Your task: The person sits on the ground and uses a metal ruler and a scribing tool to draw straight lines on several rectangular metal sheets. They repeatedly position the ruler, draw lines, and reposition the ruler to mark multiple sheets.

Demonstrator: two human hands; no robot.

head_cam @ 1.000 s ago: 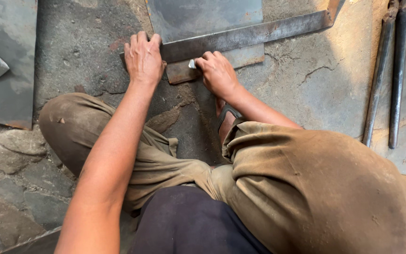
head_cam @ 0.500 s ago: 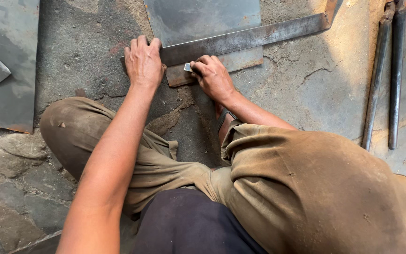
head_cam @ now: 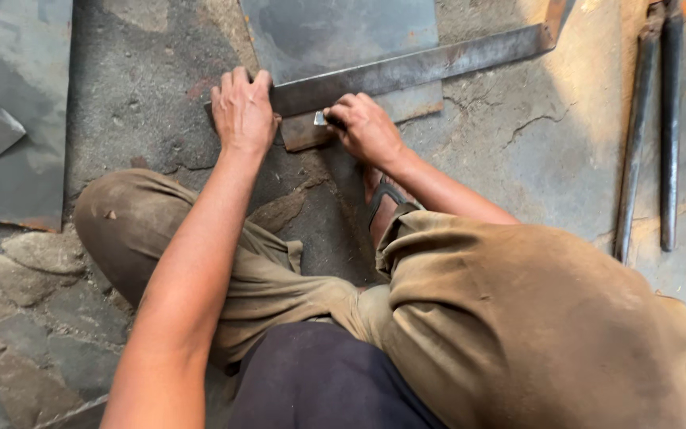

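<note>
Straightedge (head_cam: 414,67) looks stiff and heavy; our left hand (head_cam: 241,111) presses flat on its end, right hand (head_cam: 365,127) pinches a small marker (head_cam: 320,118) (likely chalk)

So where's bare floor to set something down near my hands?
Bare concrete floor lies between the flat metal bar and the two rods. Crowded where the left hand and right hand press the metal sheet.

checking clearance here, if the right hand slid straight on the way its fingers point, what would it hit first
The right hand points left along the long rusty metal straightedge. Going straight on, it would probably first meet the left hand, which presses down the bar's end, though the small pale marker in its grip leads.
</note>
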